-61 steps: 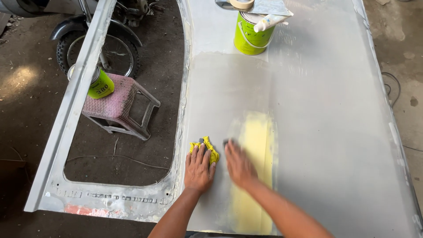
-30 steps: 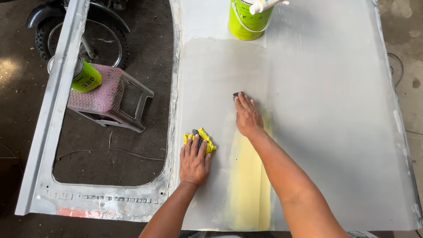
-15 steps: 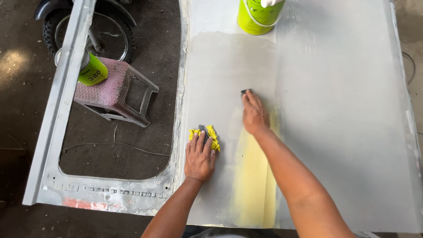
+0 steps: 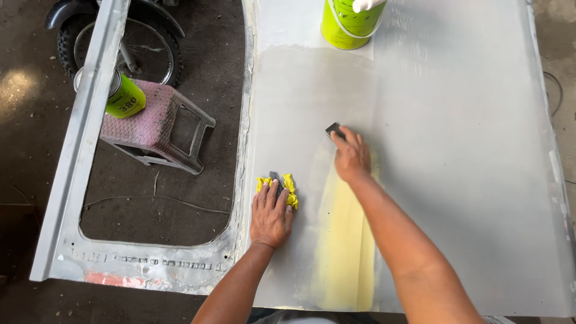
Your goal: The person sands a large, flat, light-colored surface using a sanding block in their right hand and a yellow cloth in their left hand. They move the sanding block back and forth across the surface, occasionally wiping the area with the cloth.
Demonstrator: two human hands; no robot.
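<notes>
A person's right hand (image 4: 351, 157) presses a small dark sanding block (image 4: 334, 130) flat against a large pale grey sheet-metal body panel (image 4: 456, 156), fingers closed over the block so that only its far corner shows beyond the fingertips. The block sits at the top end of a long pale yellow filler streak (image 4: 345, 252) that runs down the panel toward the camera. The left hand (image 4: 271, 213) lies palm-down just beside the streak, fingers spread flat on a crumpled yellow cloth (image 4: 290, 187) and a dark scrap beneath it, pinning rather than clutching them. At the panel's far edge stands a lime-green plastic bucket (image 4: 345, 27) with a white object on top. To the left, through the panel's window cut-out, a pink plastic stool (image 4: 157, 127) carries a lime-green tin can (image 4: 125, 97), with a black motorcycle wheel (image 4: 135, 42) behind it on the dirt floor.
</notes>
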